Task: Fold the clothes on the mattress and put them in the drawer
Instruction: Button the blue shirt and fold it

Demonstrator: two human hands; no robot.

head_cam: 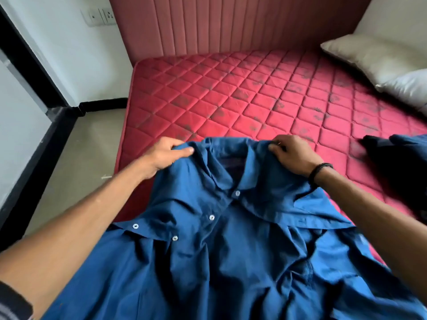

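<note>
A blue button-up shirt [221, 245] with white buttons lies crumpled front-side up across the near part of the red quilted mattress [254, 93]. My left hand [164, 155] grips the shirt's left shoulder beside the collar. My right hand [293, 153], with a black band at the wrist, grips the right shoulder at the same height. The collar sits between both hands. A dark garment [397, 167] lies on the mattress at the right edge of view. No drawer is in view.
Two pale pillows [379, 56] rest at the far right against the pink padded headboard [219, 24]. Left of the mattress lies bare grey floor [78, 148], bounded by a white wall with black trim and wall sockets [99, 16].
</note>
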